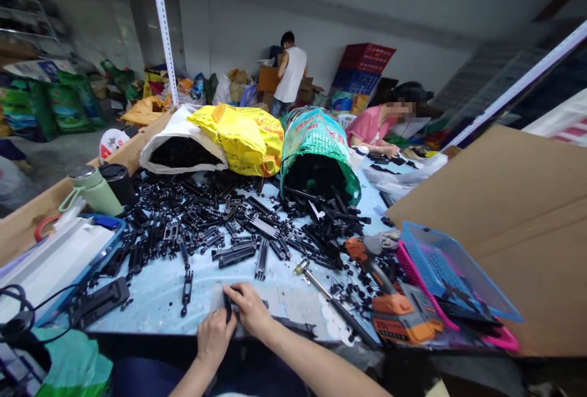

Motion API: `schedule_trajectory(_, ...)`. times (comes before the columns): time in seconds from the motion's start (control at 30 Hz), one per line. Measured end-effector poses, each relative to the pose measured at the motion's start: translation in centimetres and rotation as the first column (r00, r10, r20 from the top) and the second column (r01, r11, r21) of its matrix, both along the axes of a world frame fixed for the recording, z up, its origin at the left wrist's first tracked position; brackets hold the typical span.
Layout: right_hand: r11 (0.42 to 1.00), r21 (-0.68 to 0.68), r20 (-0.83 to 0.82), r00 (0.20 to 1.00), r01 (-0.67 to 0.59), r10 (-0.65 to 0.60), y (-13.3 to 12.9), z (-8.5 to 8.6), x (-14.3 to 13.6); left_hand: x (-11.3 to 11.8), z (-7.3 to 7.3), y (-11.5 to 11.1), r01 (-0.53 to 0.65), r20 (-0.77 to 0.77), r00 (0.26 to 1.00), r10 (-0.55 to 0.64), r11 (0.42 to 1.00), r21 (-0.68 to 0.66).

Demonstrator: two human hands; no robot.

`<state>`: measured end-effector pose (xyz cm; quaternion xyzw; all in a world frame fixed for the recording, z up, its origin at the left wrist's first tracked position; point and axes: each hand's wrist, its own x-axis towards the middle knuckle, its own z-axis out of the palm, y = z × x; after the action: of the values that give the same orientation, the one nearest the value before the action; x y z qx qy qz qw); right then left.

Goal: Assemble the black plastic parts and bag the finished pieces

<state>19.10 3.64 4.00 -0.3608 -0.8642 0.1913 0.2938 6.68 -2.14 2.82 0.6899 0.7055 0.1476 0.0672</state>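
Observation:
At the front edge of the table, my left hand [215, 334] is closed around a small black part [227, 303] that stands up between my hands. My right hand [249, 308] grips the same part from the right, its fingers over the upper end. Just right of my hands lies a long black piece [293, 326], partly behind my right forearm. A hammer [332, 300] rests diagonally further right, beside an orange cordless drill [392, 308]. Heaps of black plastic parts [202, 213] spread over the light blue table top [151, 299] beyond my hands.
Behind the parts lie a white sack [183, 131], a yellow sack [247, 137] and a green sack [316, 140]. Blue and pink baskets [452, 262] and cardboard [509, 232] stand right; a green bottle [96, 189] and blue tray [110, 235] left. Two people are further back.

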Motion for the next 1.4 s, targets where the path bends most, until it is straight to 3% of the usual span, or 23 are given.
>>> schedule_trajectory(0.1, 1.0, -0.016, 0.01, 1.0, 0.009, -0.008, 0.6, -0.1, 0.1, 0.4, 0.1, 0.3, -0.024, 0.002, 1.0, 0.024, 1.0, 0.003)
schedule_trajectory(0.23, 0.996, -0.038, 0.022, 0.997, -0.075, 0.076, 0.6, 0.3, 0.3, 0.4, 1.0, 0.3, -0.013, 0.005, 1.0, 0.014, 0.999, -0.045)
schedule_trajectory(0.47, 0.989, -0.145, 0.059, 0.998, -0.024, 0.033, 1.1, 1.4, -0.5, 1.1, 1.6, 0.3, -0.086, 0.039, 0.995, 0.096, 0.975, -0.203)
schedule_trajectory(0.77, 0.994, -0.081, 0.004, 0.997, -0.077, 0.078, 1.1, -0.1, 0.3, 0.0, 1.4, 0.1, -0.046, 0.035, 0.998, 0.053, 0.986, -0.162)
schedule_trajectory(0.97, 0.992, -0.079, 0.091, 0.99, -0.097, 0.104, 0.6, 0.6, 0.7, 0.7, 1.7, 0.6, -0.1, 0.048, 0.992, 0.114, 0.968, -0.228)
schedule_trajectory(1.17, 0.997, -0.076, 0.066, 0.998, -0.003, 0.008, 0.5, 0.3, 0.2, 0.7, 2.1, 1.1, -0.068, 0.044, 0.996, 0.083, 0.962, -0.263)
schedule_trajectory(1.4, 0.998, -0.062, 0.167, 0.986, -0.007, 0.018, 0.2, 0.4, 0.2, 0.7, 2.4, 1.0, -0.068, 0.032, 0.996, 0.08, 0.961, -0.267)
